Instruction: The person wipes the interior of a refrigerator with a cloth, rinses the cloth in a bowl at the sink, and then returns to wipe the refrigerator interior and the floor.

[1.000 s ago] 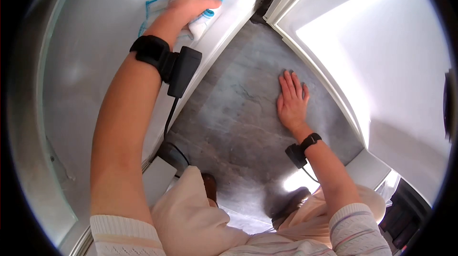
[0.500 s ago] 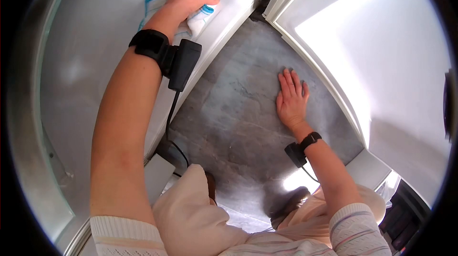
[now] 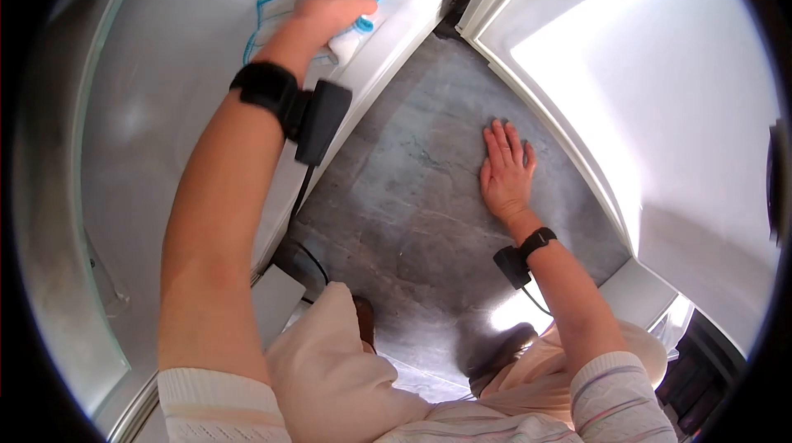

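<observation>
My left hand (image 3: 332,4) is closed on a white cleaning cloth (image 3: 276,14) with blue stitched edges. It presses the cloth onto the smooth white inner surface (image 3: 157,105) of what looks like a refrigerator, near the front lip. Part of the cloth is hidden under the hand and wrist. Lower and to the right, my right hand (image 3: 506,175) lies palm down on the grey marbled floor (image 3: 396,195), fingers stretched out and holding nothing. Each wrist wears a black strap with a small black box.
A white door (image 3: 709,146) stands swung out on the right. A glass shelf edge (image 3: 82,96) curves along the left. Thin black cables (image 3: 305,249) hang from the wrist boxes. My knees and dark shoes (image 3: 503,356) are at the bottom, near dark items (image 3: 701,377) at lower right.
My left hand and the cloth have shifted slightly right and down along the white surface. The right hand stays in place on the floor.
</observation>
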{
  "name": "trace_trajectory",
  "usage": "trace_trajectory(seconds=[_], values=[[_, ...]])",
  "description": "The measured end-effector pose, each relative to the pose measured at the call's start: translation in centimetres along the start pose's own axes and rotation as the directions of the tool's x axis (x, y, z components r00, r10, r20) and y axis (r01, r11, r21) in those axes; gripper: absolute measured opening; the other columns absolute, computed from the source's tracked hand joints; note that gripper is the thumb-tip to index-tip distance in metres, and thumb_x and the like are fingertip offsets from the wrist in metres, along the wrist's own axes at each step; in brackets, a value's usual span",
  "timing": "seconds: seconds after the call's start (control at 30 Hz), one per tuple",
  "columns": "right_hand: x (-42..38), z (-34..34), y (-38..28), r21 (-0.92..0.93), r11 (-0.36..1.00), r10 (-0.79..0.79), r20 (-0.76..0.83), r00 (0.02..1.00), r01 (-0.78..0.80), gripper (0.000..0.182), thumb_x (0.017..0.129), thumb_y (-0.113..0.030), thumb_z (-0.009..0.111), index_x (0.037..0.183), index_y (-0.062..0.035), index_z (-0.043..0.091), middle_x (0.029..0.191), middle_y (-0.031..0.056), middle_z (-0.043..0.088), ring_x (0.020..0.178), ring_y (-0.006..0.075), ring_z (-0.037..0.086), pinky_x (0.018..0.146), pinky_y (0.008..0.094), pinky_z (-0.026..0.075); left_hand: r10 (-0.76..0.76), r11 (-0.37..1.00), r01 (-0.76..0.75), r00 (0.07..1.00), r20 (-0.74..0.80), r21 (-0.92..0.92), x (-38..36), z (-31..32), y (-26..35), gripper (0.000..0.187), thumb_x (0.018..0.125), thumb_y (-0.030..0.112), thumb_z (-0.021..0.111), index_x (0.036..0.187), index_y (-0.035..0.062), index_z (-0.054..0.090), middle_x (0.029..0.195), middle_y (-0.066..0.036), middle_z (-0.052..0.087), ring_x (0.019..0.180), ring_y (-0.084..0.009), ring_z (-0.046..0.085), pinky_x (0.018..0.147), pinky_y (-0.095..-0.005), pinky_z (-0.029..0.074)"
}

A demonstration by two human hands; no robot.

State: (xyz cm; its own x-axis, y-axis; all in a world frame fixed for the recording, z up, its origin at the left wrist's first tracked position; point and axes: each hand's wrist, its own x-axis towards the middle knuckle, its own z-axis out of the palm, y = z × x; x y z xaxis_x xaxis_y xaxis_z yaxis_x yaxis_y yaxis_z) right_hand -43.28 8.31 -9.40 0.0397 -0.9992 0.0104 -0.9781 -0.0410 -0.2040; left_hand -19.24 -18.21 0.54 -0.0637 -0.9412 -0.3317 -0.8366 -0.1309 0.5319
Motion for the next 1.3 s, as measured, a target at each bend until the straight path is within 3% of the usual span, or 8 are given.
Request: trace_trajectory(seconds=[0.07,0.17,0.4,0.57,0.8,0.87,0.97,1.3], values=[[0.0,0.0,0.2,0.0,1.0,0.004,0.012,1.0,-0.004,0.049,0.082,-0.013,0.047,0.13,-0.0118,0.041,0.142,0.0023,0.033,0.133,0.0206,0.026,0.105,0.0491,0.018,0.361,0.919,-0.294,0.897,-0.257,0.264,-2.5,1.1,-0.8,0.042,0.071,0.028,0.066,0.104,0.0023,0.061,0.094,-0.019,0.064,0.087,-0.033,0.062,0.077,-0.0387,0.05],[0.0,0.3,0.2,-0.001,1.0,0.013,0.027,1.0,-0.013,0.049,0.083,-0.014,0.047,0.131,-0.0132,0.041,0.143,0.0009,0.031,0.133,0.0196,0.025,0.105,0.0493,0.017,0.538,0.841,-0.488,0.8,-0.265,0.236,-6.2,2.8,-1.1,0.03,0.077,0.027,0.062,0.101,0.0103,0.063,0.091,-0.015,0.064,0.09,-0.035,0.059,0.079,-0.0422,0.047],[-0.1,0.4,0.2,-0.023,1.0,0.004,0.015,1.0,-0.004,0.051,0.082,-0.013,0.048,0.132,-0.0137,0.04,0.144,0.0002,0.029,0.133,0.0195,0.025,0.105,0.0491,0.017,0.466,0.875,-0.353,0.797,-0.384,0.331,-0.3,2.0,-0.9,0.025,0.077,0.025,0.063,0.101,0.0166,0.064,0.103,-0.012,0.057,0.095,-0.0321,0.055,0.083,-0.0425,0.045],[-0.2,0.6,0.3,-0.044,0.999,0.007,0.017,1.0,-0.006,0.051,0.082,-0.014,0.046,0.133,-0.0135,0.039,0.145,-0.0003,0.028,0.134,0.0188,0.023,0.106,0.0486,0.015,0.66,0.7,-0.301,0.62,-0.425,0.648,0.6,-1.1,-7.4,0.028,0.078,0.025,0.062,0.103,0.0153,0.064,0.106,-0.006,0.056,0.097,-0.0295,0.05,0.084,-0.0401,0.044],[-0.1,0.1,0.5,-0.028,1.0,-0.008,0.053,0.999,0.01,0.05,0.084,-0.015,0.045,0.133,-0.0126,0.038,0.144,0.0006,0.029,0.135,0.0195,0.023,0.107,0.0473,0.015,0.608,0.67,-0.181,0.69,-0.392,0.72,-4.8,-6.4,-16.7,0.029,0.08,0.021,0.059,0.107,0.0142,0.064,0.107,-0.007,0.056,0.098,-0.0287,0.051,0.084,-0.0389,0.045],[-0.2,0.3,0.5,-0.016,1.0,-0.019,0.031,0.999,0.019,0.049,0.085,-0.015,0.045,0.133,-0.012,0.038,0.144,0.0012,0.029,0.135,0.0199,0.023,0.107,0.048,0.015,0.31,0.851,-0.041,0.844,-0.438,0.524,-7.1,-7.6,-18.1,0.03,0.08,0.022,0.058,0.109,0.0149,0.064,0.109,-0.01,0.056,0.097,-0.0295,0.054,0.084,-0.0395,0.045],[-0.1,0.6,0.5,-0.017,1.0,-0.015,0.017,1.0,0.016,0.05,0.084,-0.014,0.046,0.133,-0.0116,0.038,0.144,0.0017,0.029,0.134,0.0203,0.023,0.107,0.0487,0.015,-0.018,0.9,0.245,0.847,-0.531,0.36,-8.6,-6.7,-17.5,0.033,0.08,0.026,0.056,0.111,0.0166,0.063,0.108,-0.014,0.055,0.096,-0.0315,0.055,0.083,-0.04,0.046],[-0.2,1.5,0.7,0.018,0.999,-0.038,-0.038,0.999,0.039,0.048,0.084,-0.013,0.045,0.132,-0.0115,0.041,0.144,0.0023,0.031,0.133,0.021,0.025,0.106,0.0494,0.015,0.258,0.924,-0.108,0.884,-0.39,0.367,-6.6,1.6,-3.5,0.031,0.082,0.029,0.052,0.107,0.0158,0.064,0.104,-0.015,0.055,0.094,-0.0339,0.056,0.08,-0.0432,0.047]])
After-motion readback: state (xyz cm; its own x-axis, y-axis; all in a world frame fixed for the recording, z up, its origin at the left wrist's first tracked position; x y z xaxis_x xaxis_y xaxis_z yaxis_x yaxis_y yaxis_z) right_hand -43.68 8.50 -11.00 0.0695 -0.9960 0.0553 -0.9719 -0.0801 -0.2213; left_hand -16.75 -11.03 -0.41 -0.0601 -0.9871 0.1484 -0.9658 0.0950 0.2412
